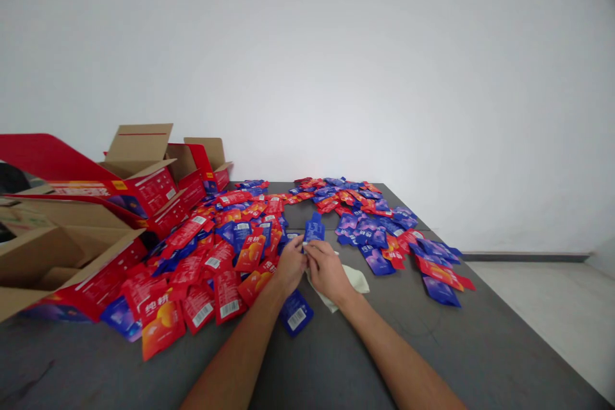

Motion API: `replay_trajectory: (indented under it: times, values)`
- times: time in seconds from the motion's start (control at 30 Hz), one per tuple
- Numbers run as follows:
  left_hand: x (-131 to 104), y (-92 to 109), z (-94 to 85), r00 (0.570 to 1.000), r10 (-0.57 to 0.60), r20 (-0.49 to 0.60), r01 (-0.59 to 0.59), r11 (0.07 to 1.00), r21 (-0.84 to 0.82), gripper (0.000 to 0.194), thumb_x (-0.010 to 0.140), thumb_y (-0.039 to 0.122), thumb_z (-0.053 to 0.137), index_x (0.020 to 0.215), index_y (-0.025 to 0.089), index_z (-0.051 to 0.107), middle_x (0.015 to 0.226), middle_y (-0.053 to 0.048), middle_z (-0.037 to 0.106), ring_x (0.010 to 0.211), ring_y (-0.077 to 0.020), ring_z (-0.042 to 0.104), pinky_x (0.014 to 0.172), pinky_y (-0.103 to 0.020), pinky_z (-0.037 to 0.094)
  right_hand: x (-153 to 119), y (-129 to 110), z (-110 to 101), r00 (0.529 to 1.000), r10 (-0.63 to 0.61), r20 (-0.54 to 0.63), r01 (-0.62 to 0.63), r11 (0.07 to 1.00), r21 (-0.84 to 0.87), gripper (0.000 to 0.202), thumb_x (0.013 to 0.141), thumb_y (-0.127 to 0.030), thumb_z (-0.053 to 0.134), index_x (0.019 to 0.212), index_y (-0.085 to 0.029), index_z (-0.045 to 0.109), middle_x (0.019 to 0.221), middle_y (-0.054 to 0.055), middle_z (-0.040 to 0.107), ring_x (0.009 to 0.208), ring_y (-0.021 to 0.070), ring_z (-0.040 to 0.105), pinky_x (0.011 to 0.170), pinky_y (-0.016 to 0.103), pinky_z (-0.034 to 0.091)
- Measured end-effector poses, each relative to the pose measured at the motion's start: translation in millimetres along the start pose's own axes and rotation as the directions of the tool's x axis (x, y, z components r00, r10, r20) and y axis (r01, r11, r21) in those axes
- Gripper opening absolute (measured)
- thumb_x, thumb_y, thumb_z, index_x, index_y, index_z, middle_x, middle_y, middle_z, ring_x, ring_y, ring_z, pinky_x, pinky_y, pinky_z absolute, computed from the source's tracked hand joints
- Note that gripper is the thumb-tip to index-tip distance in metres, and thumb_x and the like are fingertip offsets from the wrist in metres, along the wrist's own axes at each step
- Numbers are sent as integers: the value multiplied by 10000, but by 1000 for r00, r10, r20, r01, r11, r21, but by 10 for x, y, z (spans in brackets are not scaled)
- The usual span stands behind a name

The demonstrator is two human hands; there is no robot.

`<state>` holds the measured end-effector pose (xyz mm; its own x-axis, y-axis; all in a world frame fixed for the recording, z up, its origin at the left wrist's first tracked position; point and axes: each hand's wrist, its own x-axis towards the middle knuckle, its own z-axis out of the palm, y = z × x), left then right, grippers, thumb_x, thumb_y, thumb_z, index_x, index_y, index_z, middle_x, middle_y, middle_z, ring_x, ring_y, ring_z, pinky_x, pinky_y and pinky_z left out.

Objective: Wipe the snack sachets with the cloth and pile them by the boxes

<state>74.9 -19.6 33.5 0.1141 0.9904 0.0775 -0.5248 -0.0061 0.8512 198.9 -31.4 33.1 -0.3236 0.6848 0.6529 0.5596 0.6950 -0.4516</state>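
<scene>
My left hand (292, 264) and my right hand (328, 267) meet at mid-table, fingertips pinched close together. Just beyond them a blue pouch (314, 229) points its narrow neck away from me; its lower end is at my fingers, partly hidden, and my left fingers appear to grip it. A pale cloth (355, 278) runs out from beneath my right hand, and a bit of white shows at the fingertips, so the right fingers seem closed on the cloth. Close to my left wrist lies another blue pouch (296, 312), barcode side up.
A heap of red and blue pouches (221, 256) spreads on the left. More pouches (365, 230) are strewn along the back and right. Open red cardboard boxes (110, 269) stand at the left edge. The dark table (432, 352) ends at a white wall (384, 64) behind.
</scene>
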Motion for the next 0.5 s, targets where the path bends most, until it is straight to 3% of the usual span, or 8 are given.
replay_trajectory:
  times: [0.1, 0.33, 0.5]
  values:
    - [-36, 31, -15, 999, 43, -3, -43, 999, -8, 647, 592, 50, 622, 1228, 166, 626, 1042, -95, 723, 906, -192, 664, 784, -280, 514, -28, -40, 35, 996, -68, 62, 67, 997, 24, 366, 927, -91, 451, 1194, -222, 665, 1168, 97, 648, 1093, 216, 572, 974, 372, 487]
    - [-66, -54, -30, 1000, 4, 20, -5, 996, 84, 788, 540, -8, 531, 1296, 197, 620, 1241, -111, 678, 1073, -256, 645, 840, -329, 541, -17, 143, -103, 990, 40, -136, -48, 997, -56, 385, 945, -112, 416, 1225, -223, 656, 1208, 108, 645, 1152, 242, 565, 1022, 443, 450]
    - [-33, -81, -116, 998, 37, -53, -28, 987, 157, 822, 526, -11, 499, 1310, 204, 618, 1298, -108, 652, 1174, -280, 606, 884, -365, 546, -56, 48, -67, 998, -51, 25, 52, 997, -60, 422, 931, -91, 415, 1256, -237, 641, 1228, 96, 647, 1145, 237, 574, 1016, 438, 452]
